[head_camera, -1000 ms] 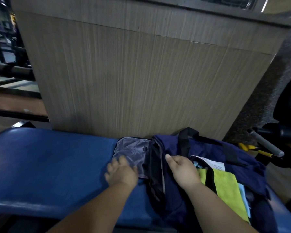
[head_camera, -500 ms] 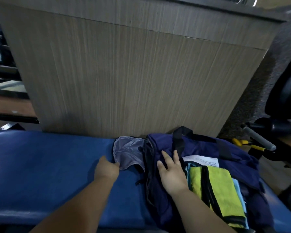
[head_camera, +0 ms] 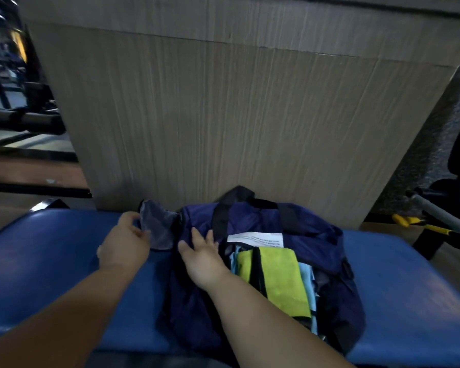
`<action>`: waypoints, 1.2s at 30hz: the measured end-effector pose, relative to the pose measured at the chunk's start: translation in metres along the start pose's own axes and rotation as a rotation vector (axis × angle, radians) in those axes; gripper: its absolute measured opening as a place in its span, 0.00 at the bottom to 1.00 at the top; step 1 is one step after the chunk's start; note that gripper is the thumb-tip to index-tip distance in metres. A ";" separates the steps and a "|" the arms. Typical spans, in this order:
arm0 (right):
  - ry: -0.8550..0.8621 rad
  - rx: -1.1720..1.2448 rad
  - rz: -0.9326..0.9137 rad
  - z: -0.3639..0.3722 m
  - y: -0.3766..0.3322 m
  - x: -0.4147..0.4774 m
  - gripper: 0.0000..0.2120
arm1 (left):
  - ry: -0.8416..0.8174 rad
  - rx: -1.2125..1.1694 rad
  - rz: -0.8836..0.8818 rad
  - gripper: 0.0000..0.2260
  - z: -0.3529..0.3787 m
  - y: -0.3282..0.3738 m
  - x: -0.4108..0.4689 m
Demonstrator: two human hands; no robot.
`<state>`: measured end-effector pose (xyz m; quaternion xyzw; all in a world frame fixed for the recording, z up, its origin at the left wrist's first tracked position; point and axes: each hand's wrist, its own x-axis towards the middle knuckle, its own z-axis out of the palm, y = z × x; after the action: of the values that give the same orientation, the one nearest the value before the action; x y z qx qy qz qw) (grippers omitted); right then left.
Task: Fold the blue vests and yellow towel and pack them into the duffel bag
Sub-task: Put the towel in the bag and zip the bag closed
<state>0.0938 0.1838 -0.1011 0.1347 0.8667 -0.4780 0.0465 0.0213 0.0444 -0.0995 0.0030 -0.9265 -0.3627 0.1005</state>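
In the head view, a dark blue duffel bag (head_camera: 290,274) lies on a blue padded bench (head_camera: 45,274) in the lower centre and lower right of the frame. Its top is open. A folded yellow towel (head_camera: 279,277) lies in the opening, with a black strap (head_camera: 258,272) running across its left part. Light blue cloth (head_camera: 307,280), which may be the folded vests, shows along the towel's right edge and at its upper left corner, under the towel. A white label (head_camera: 255,239) with small print, too small to read, sits just above the towel inside the bag. A black carry handle (head_camera: 234,203) loops up at the top edge of the bag, against the panel behind.

At the left end of the bag, a grey flap (head_camera: 157,227) of thin lining cloth sticks out toward the left. The left hand (head_camera: 124,243), in the lower left centre of the frame, has its fingers curled together on the left edge of this flap, pinching it. The right hand (head_camera: 201,257), just right of the flap, lies flat on the dark blue side of the bag with its fingers spread apart, holding nothing. Both forearms reach in from the bottom edge.

A tall wood-grain panel (head_camera: 223,115) fills the upper centre, standing just behind the bench. At the right edge, a grey bar (head_camera: 438,215) and a yellow-handled tool (head_camera: 420,224) lie near each other beyond the bench. Dark metal bars (head_camera: 21,119) show in the upper left, blurred.
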 end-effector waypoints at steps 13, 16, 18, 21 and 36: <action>0.801 -0.506 0.240 -0.164 0.141 -0.103 0.18 | -0.320 0.470 0.546 0.23 0.037 0.047 -0.071; 0.592 -0.478 0.382 -0.169 0.179 -0.109 0.28 | -0.272 0.525 0.529 0.22 0.034 0.046 -0.074; 0.572 -0.391 0.363 -0.165 0.190 -0.110 0.31 | -0.257 0.544 0.564 0.23 0.034 0.042 -0.076; 0.647 -0.392 0.262 -0.159 0.189 -0.110 0.26 | -0.251 0.559 0.732 0.18 0.032 0.039 -0.082; 0.367 -1.014 -0.062 -0.156 0.187 -0.130 0.22 | -0.549 0.919 1.013 0.16 0.009 0.031 -0.090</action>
<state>0.2783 0.3852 -0.1428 0.1509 0.9862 0.0306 -0.0606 0.1096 0.0809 -0.1016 -0.4746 -0.8645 0.1652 0.0090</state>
